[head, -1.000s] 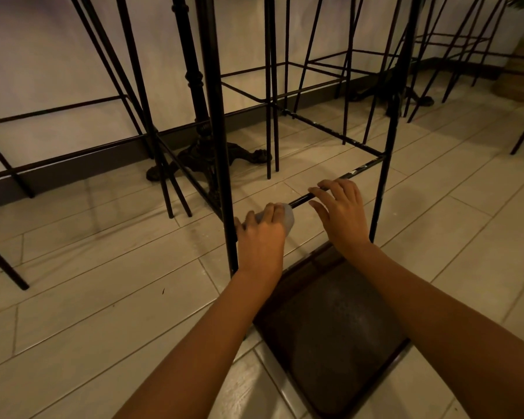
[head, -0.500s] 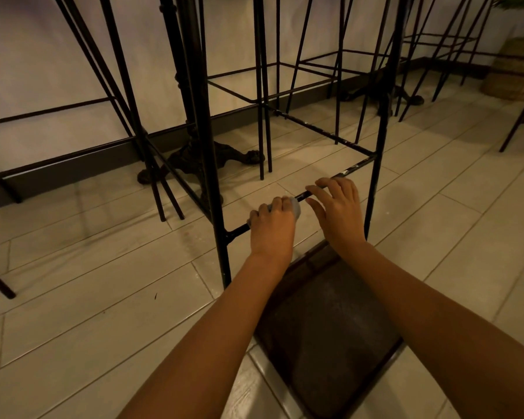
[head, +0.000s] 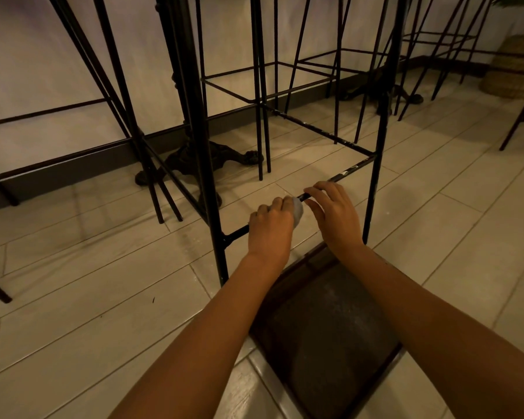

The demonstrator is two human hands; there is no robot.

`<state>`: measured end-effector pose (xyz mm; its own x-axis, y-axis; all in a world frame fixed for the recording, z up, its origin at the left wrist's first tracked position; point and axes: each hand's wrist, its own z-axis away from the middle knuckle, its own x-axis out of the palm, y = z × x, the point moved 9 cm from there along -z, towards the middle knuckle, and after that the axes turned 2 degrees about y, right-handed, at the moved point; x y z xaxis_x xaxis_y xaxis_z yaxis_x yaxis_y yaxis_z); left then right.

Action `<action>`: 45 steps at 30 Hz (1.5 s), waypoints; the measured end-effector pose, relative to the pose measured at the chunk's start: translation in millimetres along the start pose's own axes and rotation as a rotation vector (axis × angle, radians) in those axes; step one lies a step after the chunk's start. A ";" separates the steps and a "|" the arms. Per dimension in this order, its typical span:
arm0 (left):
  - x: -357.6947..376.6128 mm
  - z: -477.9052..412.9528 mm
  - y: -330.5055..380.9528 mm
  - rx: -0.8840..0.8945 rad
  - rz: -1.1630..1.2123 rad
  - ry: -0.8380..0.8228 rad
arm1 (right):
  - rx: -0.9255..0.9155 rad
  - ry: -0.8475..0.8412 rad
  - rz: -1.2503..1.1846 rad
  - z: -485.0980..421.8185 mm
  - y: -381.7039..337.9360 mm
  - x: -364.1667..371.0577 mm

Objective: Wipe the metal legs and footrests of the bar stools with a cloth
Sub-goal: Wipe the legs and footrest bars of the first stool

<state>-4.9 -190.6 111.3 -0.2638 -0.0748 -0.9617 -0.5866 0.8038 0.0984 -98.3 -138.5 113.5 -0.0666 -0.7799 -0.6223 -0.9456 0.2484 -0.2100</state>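
Spreading beneath the footrest (head: 345, 172), the pale tiled floor (head: 73, 297) fills most of the view. The nearest bar stool (head: 208, 176) rises above the footrest on thin black metal legs. A dark square panel (head: 330, 343) lies on the near side of the footrest. An ornate table base (head: 194, 158) stands beyond the footrest, to the left. The footrest is a thin black bar, scuffed toward its right end. The left hand (head: 270, 234) grips the footrest near its middle, fingers curled tight round the cloth (head: 297, 211). The right hand (head: 335, 216) holds the footrest just beside it, fingers bent over the bar, thumb underneath. The small grey cloth shows between both hands, against the footrest.
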 end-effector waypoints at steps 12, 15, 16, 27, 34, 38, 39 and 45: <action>1.7 -8.4 3.0 0.011 0.018 -0.009 | -0.019 0.005 -0.018 0.6 3.3 4.6; 2.0 -15.5 11.4 0.024 0.043 -0.005 | -0.021 0.000 -0.028 0.9 5.0 4.8; 1.9 -17.4 13.4 0.024 0.049 -0.004 | -0.023 -0.003 -0.032 0.8 5.4 5.3; 5.7 -21.9 14.0 0.044 0.081 -0.016 | -0.047 0.056 -0.074 1.1 7.1 4.1; 9.0 -30.8 21.8 0.082 0.140 0.007 | 0.003 0.010 -0.110 1.0 14.5 5.2; 9.2 -30.5 12.6 0.062 0.272 -0.064 | -0.015 -0.042 -0.189 1.1 4.1 -1.1; 8.6 -28.7 9.1 0.029 0.304 -0.098 | -0.029 -0.059 -0.224 0.4 -1.3 -1.9; 11.4 4.1 -26.0 -0.107 -0.008 -0.161 | -0.234 -0.230 -0.202 5.2 -42.9 17.5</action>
<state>10.4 -210.0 96.8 -0.1381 0.0211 -0.9902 -0.6689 0.7353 0.1090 -57.2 -159.8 107.7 0.1767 -0.6441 -0.7443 -0.9812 -0.0558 -0.1847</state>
